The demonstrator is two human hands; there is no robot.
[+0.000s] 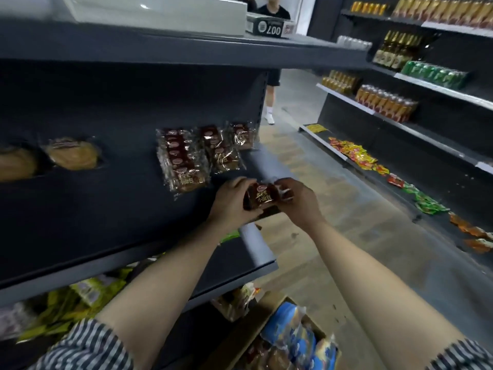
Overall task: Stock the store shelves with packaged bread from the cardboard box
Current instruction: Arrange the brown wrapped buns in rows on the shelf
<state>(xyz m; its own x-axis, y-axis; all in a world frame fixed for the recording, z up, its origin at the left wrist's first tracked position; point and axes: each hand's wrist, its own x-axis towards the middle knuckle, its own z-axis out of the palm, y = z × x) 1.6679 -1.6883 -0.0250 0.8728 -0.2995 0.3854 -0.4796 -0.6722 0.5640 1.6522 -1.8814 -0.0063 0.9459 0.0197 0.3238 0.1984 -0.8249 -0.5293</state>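
Observation:
Both my hands hold one small brown bread packet [262, 198] just above the front right part of the dark shelf [106, 209]. My left hand [230, 202] grips its left side and my right hand [300, 200] pinches its right end. Behind it on the shelf lie rows of the same brown packets [184, 161], with more [226, 148] toward the shelf's right end. Two round buns in clear wrap [72, 153] lie farther left. The cardboard box [269, 303] stands on the floor at the bottom, holding blue-wrapped bread [293, 332].
A lower shelf [248, 263] carries yellow-green snack packs [80, 297]. Across the wooden aisle floor [306, 182], shelves hold bottles [386, 102], green cans [432, 72] and snack packets [354, 153]. A person stands at the aisle's far end [272, 84]. An upper shelf [186, 46] overhangs.

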